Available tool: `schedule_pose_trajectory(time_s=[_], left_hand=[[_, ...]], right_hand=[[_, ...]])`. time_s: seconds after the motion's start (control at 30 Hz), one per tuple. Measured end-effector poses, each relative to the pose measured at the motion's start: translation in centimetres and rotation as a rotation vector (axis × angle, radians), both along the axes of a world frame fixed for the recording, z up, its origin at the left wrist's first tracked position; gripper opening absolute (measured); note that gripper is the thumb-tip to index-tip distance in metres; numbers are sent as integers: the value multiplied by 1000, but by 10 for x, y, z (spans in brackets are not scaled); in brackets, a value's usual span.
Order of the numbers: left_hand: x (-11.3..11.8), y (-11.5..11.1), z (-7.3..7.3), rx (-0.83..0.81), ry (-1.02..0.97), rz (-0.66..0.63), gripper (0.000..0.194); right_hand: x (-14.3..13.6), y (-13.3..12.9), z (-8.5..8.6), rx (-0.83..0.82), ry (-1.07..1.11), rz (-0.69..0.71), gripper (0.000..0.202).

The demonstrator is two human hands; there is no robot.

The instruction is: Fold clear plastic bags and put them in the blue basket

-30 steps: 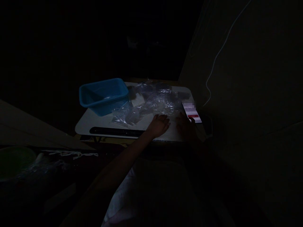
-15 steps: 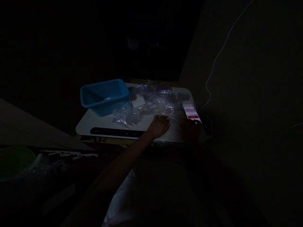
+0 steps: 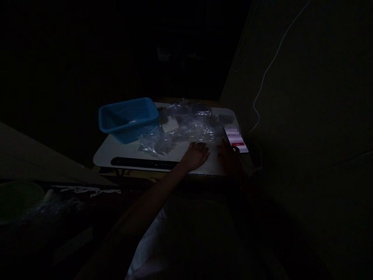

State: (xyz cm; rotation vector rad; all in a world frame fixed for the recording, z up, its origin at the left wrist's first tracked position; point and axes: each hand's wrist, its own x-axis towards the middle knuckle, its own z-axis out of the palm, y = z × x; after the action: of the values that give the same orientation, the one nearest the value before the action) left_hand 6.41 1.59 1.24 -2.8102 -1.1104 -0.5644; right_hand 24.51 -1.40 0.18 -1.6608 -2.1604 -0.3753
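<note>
Right hand [image 3: 231, 160] sits farther left, baring more phone [image 3: 236, 137]; its spread is too dark to judge; left hand [image 3: 196, 156] loosely spread; best touch lightly

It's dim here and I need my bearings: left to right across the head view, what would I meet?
Green basket → blue plastic basin → small white item → left hand → lit smartphone → white cable

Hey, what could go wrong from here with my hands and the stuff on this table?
The glowing rectangular phone lies near the right edge of the white rounded-corner table; your right hand, close by, might nudge it off. The crumpled clear plastic bags beyond your left hand could slide if brushed. Dim light may hide both slips.
</note>
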Motion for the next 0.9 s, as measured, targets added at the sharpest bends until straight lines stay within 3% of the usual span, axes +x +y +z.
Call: schedule_pose_trajectory(time_s=[0.6,0.77,0.9], left_hand=[[0,-1,1,-10,-3,-2,33],[0,-1,1,-7,3,2,33],[1,-1,0,1,1,3,34]], right_hand=[[8,-8,3,105,27,-52,28],[6,-11,6,95,36,-92,30],[0,-10,10,38,3,-33,41]])
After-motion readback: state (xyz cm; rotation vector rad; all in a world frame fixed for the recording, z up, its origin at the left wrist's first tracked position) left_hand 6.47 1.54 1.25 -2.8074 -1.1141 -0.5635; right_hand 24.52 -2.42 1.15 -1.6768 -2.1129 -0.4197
